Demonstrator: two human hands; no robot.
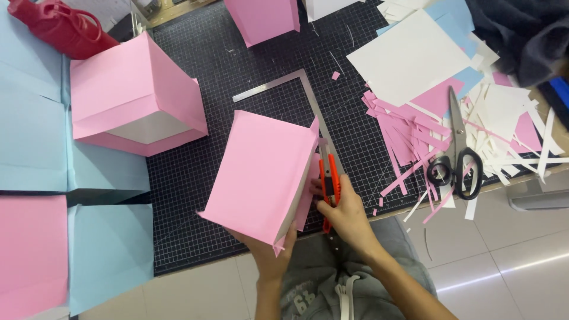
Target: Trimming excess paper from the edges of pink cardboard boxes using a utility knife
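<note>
A craft or paper-working bench, set up for box making. Shown by the black gridded cutting mat (237, 53) scored with old cuts, a steel L-square (296, 83), black-handled scissors (455, 160), an orange utility knife (329, 178), heaps of pink and white paper offcuts (409, 136), finished pink paper boxes (133, 95) and flat sheets of light blue card (29, 136) stacked alongside; pale tiled floor (510, 261) below

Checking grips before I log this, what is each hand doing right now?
Left hand: holding the pink paper box from underneath.
Right hand: closed around the orange utility knife, against the box's edge.
</note>
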